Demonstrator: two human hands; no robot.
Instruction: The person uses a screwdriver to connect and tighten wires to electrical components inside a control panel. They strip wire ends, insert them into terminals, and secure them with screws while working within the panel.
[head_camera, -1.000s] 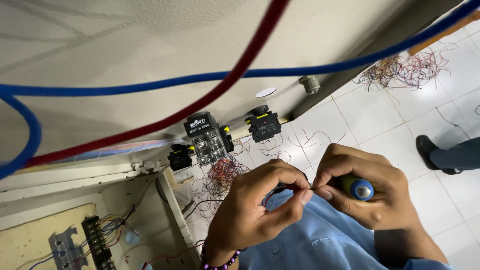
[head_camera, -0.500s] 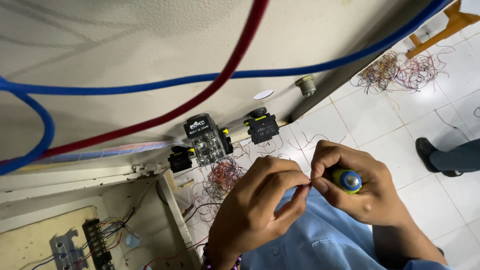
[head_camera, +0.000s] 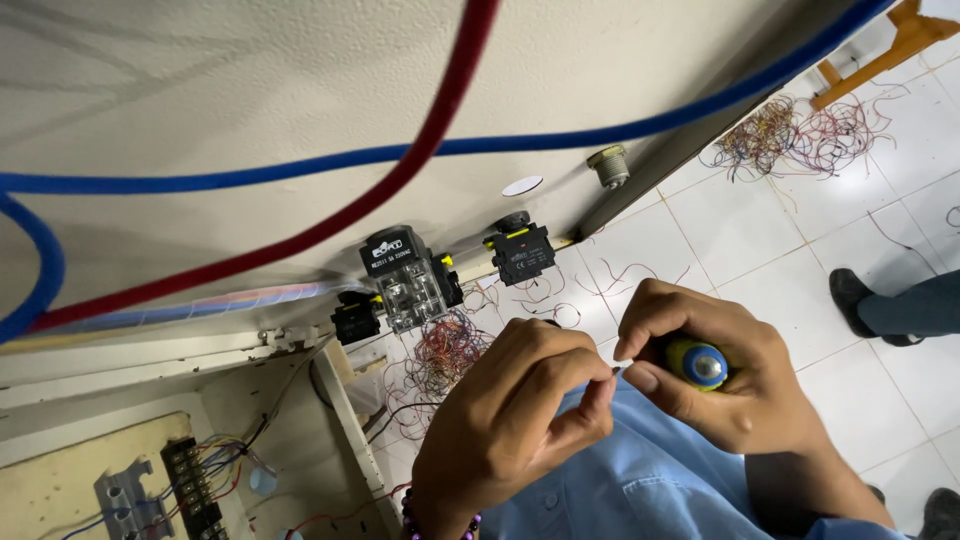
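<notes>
Both hands meet close in front of the blue shirt (head_camera: 640, 480). Left hand (head_camera: 520, 420) pinches a tiny pale bit, likely a wire end (head_camera: 622, 365), between thumb and fingertips; too small to tell exactly. Right hand (head_camera: 720, 375) is closed around a screwdriver handle (head_camera: 697, 364), yellow with a blue cap, its thumb and forefinger touching the same wire end. Step in hand looks like prepping a wire tip by hand; any next move would call for fine fingertip control since the piece is barely visible. Above, a grey panel (head_camera: 250, 90) carries a clear-bodied relay (head_camera: 408, 280) with a black rectangular label on top, white print, and two black switch blocks (head_camera: 520, 252) with yellow tabs beside it. Red cable (head_camera: 400, 170) and blue cable (head_camera: 560, 140) cross the panel. Loose wire scraps (head_camera: 800, 135) lie on the white tiled floor (head_camera: 760, 240). Another person's dark shoe (head_camera: 852, 298) at right.
</notes>
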